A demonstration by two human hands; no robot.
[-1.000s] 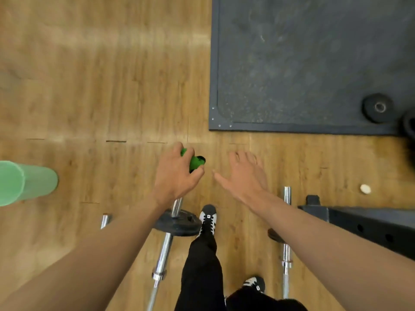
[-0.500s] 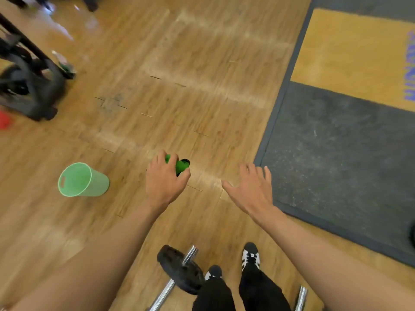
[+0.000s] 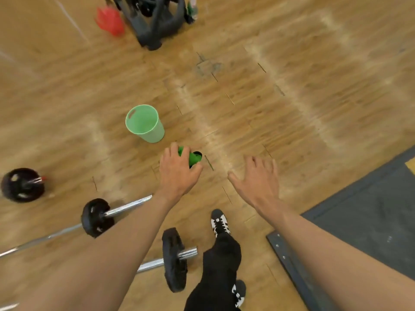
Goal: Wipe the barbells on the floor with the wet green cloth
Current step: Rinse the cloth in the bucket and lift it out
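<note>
Barbells (image 3: 96, 217): two lie on the wooden floor (image 3: 280, 97) at near left, chrome bars with a black plate by each visible end; the left forearm crosses over both
Mat (image 3: 381, 221): dark grey, at near right, with a bolted metal edge on its near side
Black frame (image 3: 155, 21): at the far edge, left of centre, blurred
Legs: black trousers and black-and-white shoes (image 3: 220, 223) at near centre, just right of the nearer plate
Loose weight (image 3: 22, 184): black and round, at far left, apart from both bars
Bucket (image 3: 144, 123): pale green, mouth toward the camera, just beyond the left hand
Red bag (image 3: 110, 19): beside the frame on its left
Right hand (image 3: 258, 180): fingers spread and straight, holding nothing, well apart from the left hand
Left hand (image 3: 177, 173): fingers curled round the cloth
Green cloth (image 3: 192, 157): bunched in the left hand, poking out past fingers and thumb, above the floor between bucket and barbells, touching neither bar
</note>
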